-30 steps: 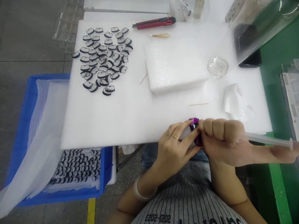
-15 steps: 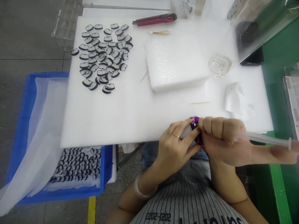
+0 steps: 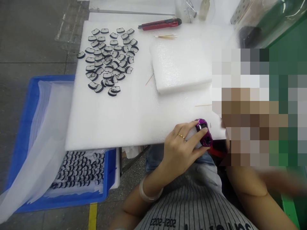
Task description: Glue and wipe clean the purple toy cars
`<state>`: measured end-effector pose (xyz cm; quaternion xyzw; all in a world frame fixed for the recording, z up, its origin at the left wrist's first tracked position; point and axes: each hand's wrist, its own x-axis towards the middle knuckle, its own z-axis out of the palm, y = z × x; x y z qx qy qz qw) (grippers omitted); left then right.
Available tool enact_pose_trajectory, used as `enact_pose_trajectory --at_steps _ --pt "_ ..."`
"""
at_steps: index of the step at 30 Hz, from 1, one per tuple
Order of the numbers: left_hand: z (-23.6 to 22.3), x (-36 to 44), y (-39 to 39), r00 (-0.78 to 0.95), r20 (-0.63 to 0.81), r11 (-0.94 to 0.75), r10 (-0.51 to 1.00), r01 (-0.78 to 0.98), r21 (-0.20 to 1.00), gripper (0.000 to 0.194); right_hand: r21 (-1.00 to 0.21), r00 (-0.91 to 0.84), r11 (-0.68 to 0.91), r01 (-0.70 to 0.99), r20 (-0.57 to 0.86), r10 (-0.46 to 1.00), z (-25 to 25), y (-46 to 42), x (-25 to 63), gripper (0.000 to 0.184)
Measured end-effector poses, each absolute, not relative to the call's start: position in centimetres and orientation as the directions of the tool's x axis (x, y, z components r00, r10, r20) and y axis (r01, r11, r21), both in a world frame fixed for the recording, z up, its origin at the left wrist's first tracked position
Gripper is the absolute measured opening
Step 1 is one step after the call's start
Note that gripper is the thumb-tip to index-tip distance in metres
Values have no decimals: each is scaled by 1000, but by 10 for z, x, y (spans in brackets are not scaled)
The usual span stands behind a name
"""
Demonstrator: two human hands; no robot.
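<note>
My left hand (image 3: 183, 147), with a gold ring on one finger, grips a small shiny purple toy car body (image 3: 204, 133) at the near edge of the white foam sheet (image 3: 134, 105). Its fingers are wrapped round the car's left side. My right hand is hidden behind a block of blurred squares at the right; only its forearm (image 3: 254, 198) shows below. The syringe seen earlier is out of sight.
Several small black-and-white window pieces (image 3: 109, 57) lie at the sheet's far left. A thick foam block (image 3: 179, 65) sits mid-sheet, a red utility knife (image 3: 159, 24) and toothpicks (image 3: 165, 36) behind it. A blue crate (image 3: 48, 140) with more pieces stands at the left.
My right hand with the syringe has pulled away from the purple car toward the right, leaving the car's top uncovered. My left hand keeps its hold in the same place.
</note>
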<state>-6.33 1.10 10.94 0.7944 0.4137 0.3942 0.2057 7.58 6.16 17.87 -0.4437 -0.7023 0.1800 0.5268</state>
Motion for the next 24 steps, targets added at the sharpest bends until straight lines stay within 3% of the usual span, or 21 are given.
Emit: enact_pose_trajectory --at_steps 3,5,9,11,14,18,21,24 --pt "108 -63 12 320 526 -609 788 521 597 34 -879 13 418 231 432 902 171 94 97 60" --pt "108 -62 12 319 523 -605 791 538 587 34 -916 -7 296 271 306 952 163 100 110 50" --pt "109 -61 11 325 524 -608 787 551 572 34 -798 158 267 540 408 899 160 63 126 21" --pt "109 -60 11 314 525 -600 791 568 564 35 -724 21 224 653 312 950 161 38 132 12" --pt "109 -57 10 289 527 -579 799 606 545 36 -622 -172 220 751 136 976 157 16 137 13" --pt "109 -55 8 277 513 -555 813 638 534 36 -520 -189 276 808 214 958 147 13 136 16" --pt "109 -54 8 259 494 -532 830 633 562 42 -519 -201 300 800 240 950 145 14 135 12" --pt "111 -55 8 245 468 -509 849 615 603 55 -649 -124 223 727 195 973 147 12 136 8"
